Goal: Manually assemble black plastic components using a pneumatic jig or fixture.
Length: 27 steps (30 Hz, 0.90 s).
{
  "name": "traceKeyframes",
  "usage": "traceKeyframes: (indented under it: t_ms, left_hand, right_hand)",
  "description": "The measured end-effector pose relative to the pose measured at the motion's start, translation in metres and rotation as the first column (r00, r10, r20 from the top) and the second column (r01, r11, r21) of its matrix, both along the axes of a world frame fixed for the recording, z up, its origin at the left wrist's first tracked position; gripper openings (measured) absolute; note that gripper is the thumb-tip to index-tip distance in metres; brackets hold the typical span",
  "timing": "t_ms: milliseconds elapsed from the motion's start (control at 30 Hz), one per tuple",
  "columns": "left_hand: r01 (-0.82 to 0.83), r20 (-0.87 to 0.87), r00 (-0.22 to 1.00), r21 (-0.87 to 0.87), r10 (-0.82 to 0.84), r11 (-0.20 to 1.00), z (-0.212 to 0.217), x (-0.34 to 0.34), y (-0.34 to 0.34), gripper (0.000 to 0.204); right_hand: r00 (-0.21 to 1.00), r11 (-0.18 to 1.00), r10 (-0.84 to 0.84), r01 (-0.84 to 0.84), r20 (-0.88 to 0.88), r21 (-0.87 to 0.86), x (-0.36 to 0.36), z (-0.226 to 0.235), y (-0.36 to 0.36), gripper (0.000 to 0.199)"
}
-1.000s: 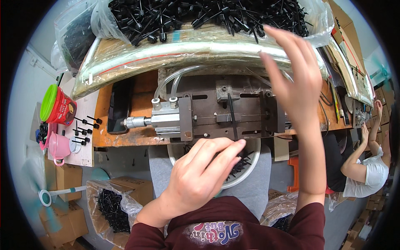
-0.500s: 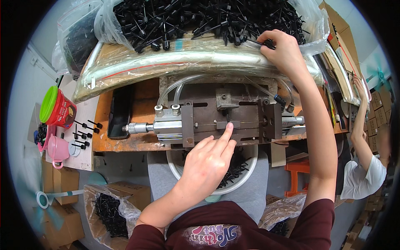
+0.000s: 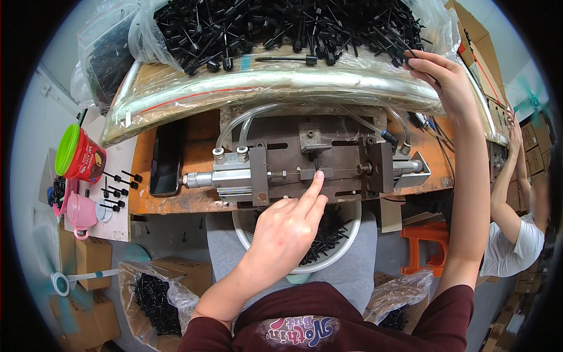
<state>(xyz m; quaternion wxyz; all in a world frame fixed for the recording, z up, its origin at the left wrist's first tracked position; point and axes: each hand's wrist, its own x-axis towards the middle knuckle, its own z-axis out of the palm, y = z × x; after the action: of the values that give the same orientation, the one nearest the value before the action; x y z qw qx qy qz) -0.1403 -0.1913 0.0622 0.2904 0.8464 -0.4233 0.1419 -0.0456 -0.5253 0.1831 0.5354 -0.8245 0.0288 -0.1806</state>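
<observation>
Bench (image 3: pixel 176 202), orange and worn, fills the middle of the view, w/ a long clear plastic sheet (image 3: pixel 264 88) bunched across its far edge. Heaped on that sheet: a big pile of black pins (image 3: pixel 281 23), loose, w/ more in a bag (image 3: pixel 111 53) at far left. Below it, bolted to the bench, a steel press jig (image 3: pixel 311 167) w/ an air cylinder (image 3: pixel 231 176) on its left end and clear hoses (image 3: pixel 234 126) looping up behind. Between my knees, under the bench edge, a white bowl (image 3: pixel 343 249) holds more black pins. At left, a white board (image 3: pixel 120 193) carries a few single pins, a red tub w/ green lid (image 3: pixel 79 155) and a pink cup (image 3: pixel 82 212); a dark phone (image 3: pixel 166 158) lies beside it on the bench. Another worker's arm (image 3: pixel 504 176) shows at far right, apart from mine.

My right hand (image 3: pixel 448 79) is up at the pile's right end, fingers pinched loosely on one black pin at the sheet's edge. My left hand (image 3: pixel 287 234) rests over the bowl, index finger stretched out, tip touching a small pin (image 3: pixel 316 163) standing upright in the jig's centre slot; other fingers curled, gripping nothing.
</observation>
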Motion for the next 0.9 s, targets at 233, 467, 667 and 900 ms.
traceKeyframes:
  t_ms: [233,467,667,900]
  left_hand:
    - [0.096,-0.131,0.985,-0.135,-0.114,0.986,0.016,-0.011,0.007,0.035]
    - [0.026,0.073,0.997,-0.469,0.010,0.883,0.018,-0.004,-0.009,0.044]
    - [0.024,-0.029,0.999,-0.467,-0.043,0.884,0.008,-0.006,-0.003,0.035]
    - [-0.022,-0.130,0.991,-0.427,-0.037,0.904,0.006,-0.014,0.009,0.033]
  right_hand:
    - [0.998,0.931,0.060,-0.056,0.000,0.360,-0.066,-0.023,0.059,0.037]
    - [0.987,0.873,0.109,-0.154,0.121,0.462,-0.143,-0.098,0.157,0.029]
    - [0.986,0.775,0.144,-0.163,0.081,0.611,-0.163,-0.119,0.170,0.024]
    - [0.997,0.828,-0.028,-0.016,0.069,0.561,-0.168,-0.117,0.162,0.023]
